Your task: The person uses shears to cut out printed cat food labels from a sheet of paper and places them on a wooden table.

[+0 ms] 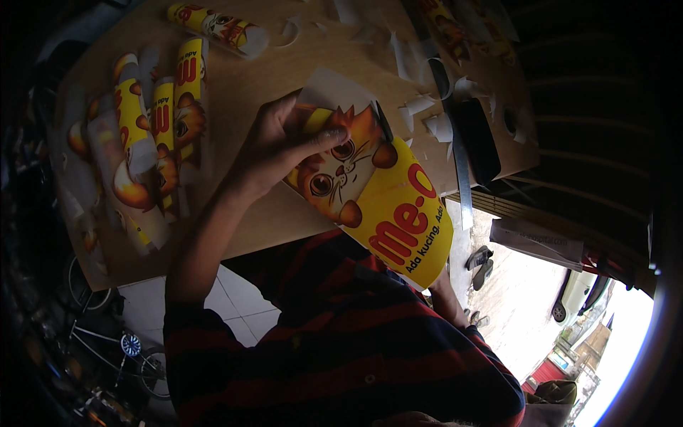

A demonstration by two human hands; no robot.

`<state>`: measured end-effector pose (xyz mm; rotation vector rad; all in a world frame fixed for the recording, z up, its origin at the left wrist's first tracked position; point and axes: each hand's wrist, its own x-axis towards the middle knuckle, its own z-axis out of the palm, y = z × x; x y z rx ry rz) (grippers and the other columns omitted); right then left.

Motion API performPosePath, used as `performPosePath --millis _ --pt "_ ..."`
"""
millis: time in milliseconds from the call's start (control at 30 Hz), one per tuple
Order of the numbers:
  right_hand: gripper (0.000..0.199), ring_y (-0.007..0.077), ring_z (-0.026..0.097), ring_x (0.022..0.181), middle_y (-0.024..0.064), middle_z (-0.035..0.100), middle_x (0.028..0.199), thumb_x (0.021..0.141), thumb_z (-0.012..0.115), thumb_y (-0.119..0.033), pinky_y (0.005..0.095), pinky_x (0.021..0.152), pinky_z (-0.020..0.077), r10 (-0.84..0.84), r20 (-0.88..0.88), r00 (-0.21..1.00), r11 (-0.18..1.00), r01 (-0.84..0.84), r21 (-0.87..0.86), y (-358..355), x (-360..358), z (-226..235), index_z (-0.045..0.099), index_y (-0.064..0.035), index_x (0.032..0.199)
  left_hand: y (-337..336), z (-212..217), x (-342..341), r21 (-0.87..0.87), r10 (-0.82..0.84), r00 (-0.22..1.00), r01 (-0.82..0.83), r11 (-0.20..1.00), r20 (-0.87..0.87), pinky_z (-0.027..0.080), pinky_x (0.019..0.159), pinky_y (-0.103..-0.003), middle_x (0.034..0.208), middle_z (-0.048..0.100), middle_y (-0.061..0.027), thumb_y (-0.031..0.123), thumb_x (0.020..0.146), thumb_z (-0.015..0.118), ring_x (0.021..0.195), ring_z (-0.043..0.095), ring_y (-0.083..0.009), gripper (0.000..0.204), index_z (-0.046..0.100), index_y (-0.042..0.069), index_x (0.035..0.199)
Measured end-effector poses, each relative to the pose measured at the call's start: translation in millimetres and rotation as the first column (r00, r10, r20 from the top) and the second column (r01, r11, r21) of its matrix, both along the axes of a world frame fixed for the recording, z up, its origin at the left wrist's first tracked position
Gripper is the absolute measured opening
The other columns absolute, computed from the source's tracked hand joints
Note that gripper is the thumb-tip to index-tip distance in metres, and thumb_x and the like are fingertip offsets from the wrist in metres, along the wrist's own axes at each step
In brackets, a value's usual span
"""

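A yellow printed sheet (427, 203) with an orange cat's face bends in a curve over the table's near edge. My left hand (274, 146) is closed on its far left part, the thumb lying across the cat's face and the other fingers mostly hidden behind. A pale translucent margin sticks out beyond that hand. Of my right hand, only the wrist area (447, 302) shows below the sheet's lower right end; its fingers are hidden behind the sheet. A narrow dark piece (384, 119) lies by the sheet's upper right edge, too dim to name.
Several rolled printed sheets (130, 117) lie at the table's left, with another roll (217, 28) at the far side. White paper scraps (418, 105), a long flat strip (461, 167) and a black rectangular object (478, 142) are on the right. A bicycle (131, 345) stands lower left.
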<state>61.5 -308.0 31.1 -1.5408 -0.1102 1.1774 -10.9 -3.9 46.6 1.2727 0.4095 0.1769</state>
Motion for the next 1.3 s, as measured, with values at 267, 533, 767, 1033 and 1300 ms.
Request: performPosePath --millis 267,533,767,1033,1300 --pt "0.092 0.0177 0.062 0.101 0.0142 0.064 0.112 0.052 0.093 -0.036 0.0329 0.088 0.0506 -0.006 -0.065 0.998 1.0 0.008 0.022 -7.4 1.1 -0.9 0.05 0.0065 0.122 2.2 -2.7 0.1 0.029 -0.023 1.0 0.023 0.999 0.001 0.046 0.054 -0.015 0.091 0.067 0.0004 0.015 0.083 0.075 0.067 0.058 0.0002 0.033 0.06 0.003 0.111" --pt "0.097 0.0167 0.061 0.102 0.0139 0.063 0.114 0.051 0.094 -0.036 0.0322 0.088 0.0498 -0.039 -0.01 0.999 0.998 0.04 0.044 -4.2 -1.2 -0.2 0.047 0.0059 0.125 2.3 -2.4 -1.0 0.047 -0.06 0.998 0.06 0.997 -0.004 0.049 0.062 -0.017 0.1 0.066 0.0 0.012 0.083 0.075 0.08 0.06 -0.0022 0.036 0.06 0.003 0.114" --pt "0.083 0.0153 0.062 0.093 0.0129 0.066 0.106 0.054 0.092 -0.035 0.0319 0.083 0.0512 -0.004 -0.062 0.998 1.0 0.006 0.03 -6.1 4.6 -1.8 0.054 0.0062 0.116 3.7 -5.6 -2.0 0.033 -0.057 0.998 0.057 0.998 -0.005 0.049 0.062 -0.018 0.1 0.066 0.0003 0.012 0.083 0.075 0.083 0.06 -0.0023 0.035 0.06 0.003 0.113" --pt "0.062 0.0208 0.066 0.085 0.0152 0.068 0.098 0.063 0.085 -0.034 0.0321 0.075 0.0514 0.09 0.248 0.965 0.98 -0.13 0.151 -12.4 6.8 -16.8 0.06 0.0049 0.104 4.4 -6.4 -1.2 0.041 -0.068 0.998 0.069 0.997 -0.02 0.049 0.068 -0.019 0.101 0.065 -0.0007 0.011 0.084 0.074 0.087 0.06 -0.0042 0.033 0.06 0.002 0.113" --pt "0.047 0.02 0.066 0.074 0.0132 0.069 0.088 0.069 0.081 -0.032 0.0303 0.066 0.0511 0.127 0.38 0.916 0.964 -0.205 0.171 -13.6 8.6 -22.6 0.062 0.004 0.093 4.4 -3.4 0.7 0.025 -0.061 0.997 0.062 0.998 -0.038 0.048 0.059 -0.017 0.094 0.066 -0.0014 0.014 0.083 0.076 0.073 0.059 -0.0023 0.036 0.06 0.002 0.113"
